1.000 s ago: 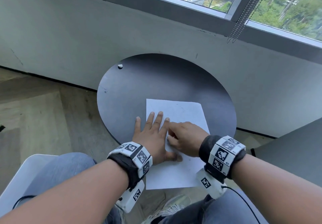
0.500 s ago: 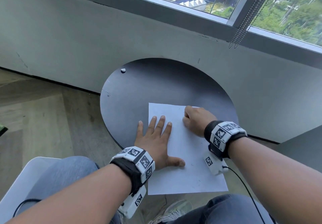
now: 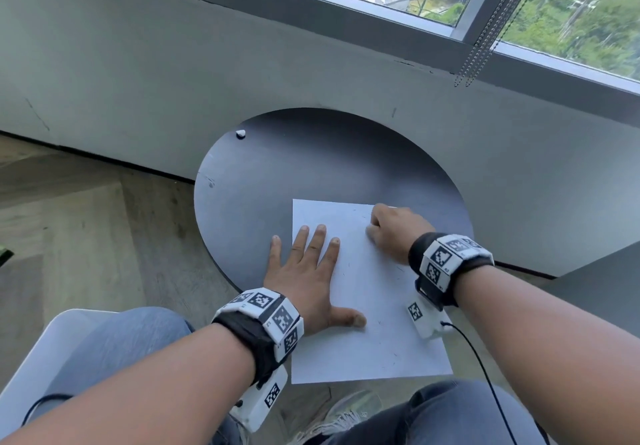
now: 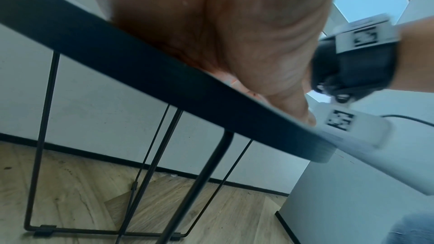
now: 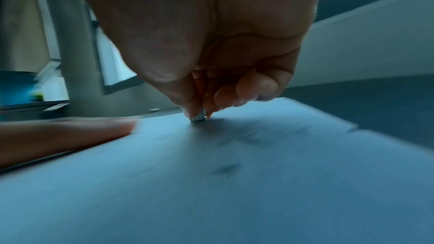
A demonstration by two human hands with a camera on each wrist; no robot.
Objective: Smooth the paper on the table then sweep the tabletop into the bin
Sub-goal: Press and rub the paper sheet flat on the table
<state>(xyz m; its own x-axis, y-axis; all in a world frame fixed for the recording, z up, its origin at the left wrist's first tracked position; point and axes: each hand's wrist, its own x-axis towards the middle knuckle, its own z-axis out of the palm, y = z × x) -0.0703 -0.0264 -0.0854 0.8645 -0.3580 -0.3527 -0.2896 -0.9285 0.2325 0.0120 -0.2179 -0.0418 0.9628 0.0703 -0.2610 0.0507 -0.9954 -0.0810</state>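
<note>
1. A white sheet of paper (image 3: 367, 292) is laid on the near part of the round dark tabletop (image 3: 311, 167), its near edge overhanging the rim toward the person's lap.
2. The paper's left part is pressed by the left hand (image 3: 308, 278), held flat with fingers straight and spread (the little finger lies on the bare tabletop).
3. The right hand (image 3: 394, 233) is set at the paper's far right corner, fingers curled; in the right wrist view a small pale object (image 5: 198, 117) is seen pinched between thumb and fingertips against the sheet (what it is cannot be told).
4. A small white scrap (image 3: 240, 133) is seen near the tabletop's far left rim.
5. No readable writing is found; only black-and-white square markers are carried on both wristbands (image 3: 273, 316).
</note>
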